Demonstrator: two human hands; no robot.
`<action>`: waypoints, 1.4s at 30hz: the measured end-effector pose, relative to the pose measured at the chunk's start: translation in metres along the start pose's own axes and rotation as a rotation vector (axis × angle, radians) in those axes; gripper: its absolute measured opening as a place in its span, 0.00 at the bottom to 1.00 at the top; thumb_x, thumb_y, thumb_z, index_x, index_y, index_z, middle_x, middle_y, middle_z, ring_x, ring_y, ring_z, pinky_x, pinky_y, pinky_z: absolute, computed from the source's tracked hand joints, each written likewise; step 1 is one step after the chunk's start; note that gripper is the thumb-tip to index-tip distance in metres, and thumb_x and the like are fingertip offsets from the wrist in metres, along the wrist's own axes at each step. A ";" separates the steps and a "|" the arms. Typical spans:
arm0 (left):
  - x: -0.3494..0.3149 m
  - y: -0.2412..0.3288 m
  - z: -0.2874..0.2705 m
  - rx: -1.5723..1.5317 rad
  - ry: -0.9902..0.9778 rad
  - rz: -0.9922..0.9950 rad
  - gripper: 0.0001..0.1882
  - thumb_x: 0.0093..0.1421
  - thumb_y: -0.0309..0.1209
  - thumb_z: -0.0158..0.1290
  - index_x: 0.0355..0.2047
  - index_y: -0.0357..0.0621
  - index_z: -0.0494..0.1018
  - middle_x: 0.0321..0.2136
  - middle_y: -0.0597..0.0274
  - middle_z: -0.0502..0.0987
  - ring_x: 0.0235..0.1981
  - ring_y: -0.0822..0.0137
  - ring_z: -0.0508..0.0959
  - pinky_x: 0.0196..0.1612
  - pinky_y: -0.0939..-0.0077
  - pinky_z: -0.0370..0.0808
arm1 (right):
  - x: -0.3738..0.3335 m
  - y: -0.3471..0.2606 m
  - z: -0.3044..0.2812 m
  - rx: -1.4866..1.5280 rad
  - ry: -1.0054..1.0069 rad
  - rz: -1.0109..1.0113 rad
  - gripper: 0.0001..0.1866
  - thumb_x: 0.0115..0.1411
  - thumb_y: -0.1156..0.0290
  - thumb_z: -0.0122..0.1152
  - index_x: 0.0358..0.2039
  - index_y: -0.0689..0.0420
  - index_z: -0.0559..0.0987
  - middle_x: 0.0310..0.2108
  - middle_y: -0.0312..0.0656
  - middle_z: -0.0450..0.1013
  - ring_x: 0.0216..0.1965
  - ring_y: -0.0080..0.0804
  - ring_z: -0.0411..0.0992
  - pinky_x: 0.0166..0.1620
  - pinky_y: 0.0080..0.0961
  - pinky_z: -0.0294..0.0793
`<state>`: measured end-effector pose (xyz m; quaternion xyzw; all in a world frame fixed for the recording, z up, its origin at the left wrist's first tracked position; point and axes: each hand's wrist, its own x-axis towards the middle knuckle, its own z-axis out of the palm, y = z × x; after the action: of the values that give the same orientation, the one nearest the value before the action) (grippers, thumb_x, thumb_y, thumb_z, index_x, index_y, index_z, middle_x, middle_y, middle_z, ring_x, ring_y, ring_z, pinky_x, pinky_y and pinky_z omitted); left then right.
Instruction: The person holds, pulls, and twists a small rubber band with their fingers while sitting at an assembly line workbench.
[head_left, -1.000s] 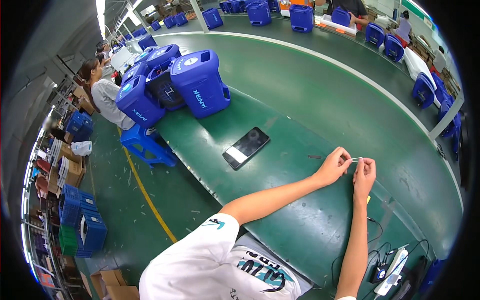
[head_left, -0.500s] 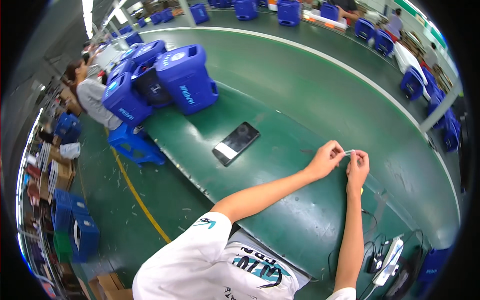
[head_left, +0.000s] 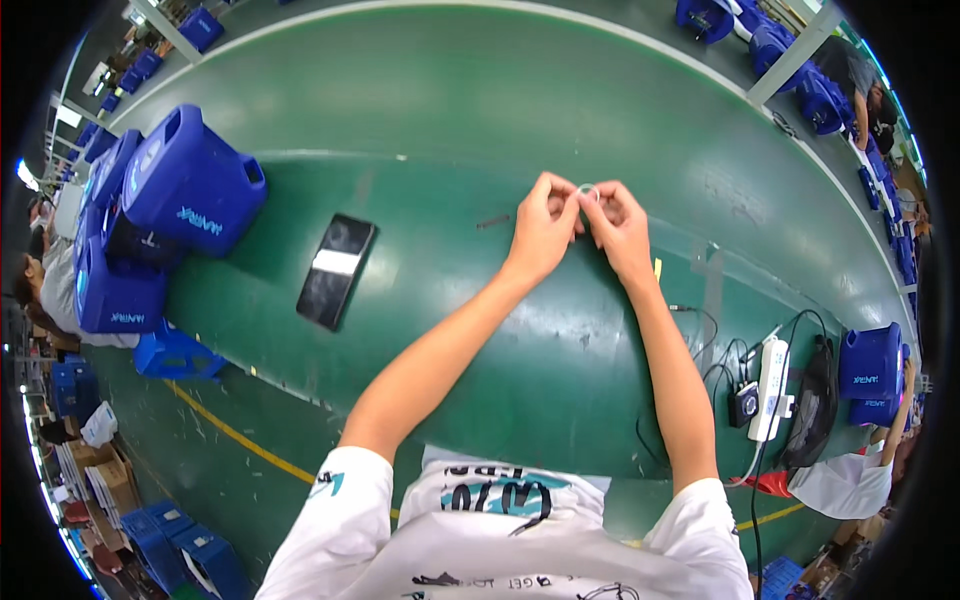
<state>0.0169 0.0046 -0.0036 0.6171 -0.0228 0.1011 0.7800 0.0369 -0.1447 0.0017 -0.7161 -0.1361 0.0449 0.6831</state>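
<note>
My left hand [head_left: 543,228] and my right hand [head_left: 620,228] meet above the green table [head_left: 480,370], thumbs and fingertips pinched together. Between them is a small, thin whitish strip [head_left: 588,187], curved into a loop that shows above the fingertips. Its kind is too small to make out, and its ends are hidden by my fingers. A black smartphone [head_left: 337,271] lies flat on the table, left of my left forearm. Near my left hand a short dark mark or sliver [head_left: 493,221] shows on the surface.
Blue speaker-like cases [head_left: 190,190] crowd the table's left end, beside a blue stool [head_left: 175,352]. To the right lie a white power strip [head_left: 768,390], a black adapter [head_left: 744,404], cables and a black bag [head_left: 810,410]. Co-workers sit at both sides.
My view has swung right, so things appear shifted left. The strip, nearly straight between my fingers before, is now bent into a loop, and my hands are closer together.
</note>
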 end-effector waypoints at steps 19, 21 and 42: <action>-0.005 0.004 -0.003 -0.012 -0.062 -0.088 0.08 0.74 0.29 0.56 0.44 0.37 0.71 0.26 0.65 0.77 0.25 0.77 0.76 0.26 0.82 0.71 | 0.003 -0.004 -0.006 0.164 0.079 0.037 0.11 0.73 0.69 0.62 0.50 0.62 0.80 0.36 0.36 0.79 0.21 0.13 0.68 0.19 0.14 0.59; -0.006 0.002 -0.001 -0.042 -0.091 -0.088 0.08 0.74 0.29 0.56 0.44 0.37 0.72 0.26 0.65 0.77 0.25 0.77 0.76 0.26 0.82 0.71 | 0.002 -0.004 -0.008 0.140 0.080 0.035 0.12 0.72 0.69 0.63 0.51 0.62 0.80 0.35 0.36 0.79 0.21 0.13 0.68 0.19 0.14 0.59; -0.008 0.001 -0.005 -0.141 -0.040 0.009 0.09 0.73 0.32 0.57 0.42 0.38 0.72 0.29 0.65 0.80 0.24 0.79 0.76 0.23 0.81 0.71 | 0.004 0.007 -0.003 -0.031 0.177 -0.026 0.07 0.72 0.70 0.65 0.38 0.59 0.80 0.25 0.32 0.75 0.17 0.11 0.63 0.18 0.13 0.54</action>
<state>0.0084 0.0084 -0.0054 0.5623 -0.0485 0.0904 0.8205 0.0421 -0.1470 -0.0044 -0.7259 -0.0850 -0.0293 0.6819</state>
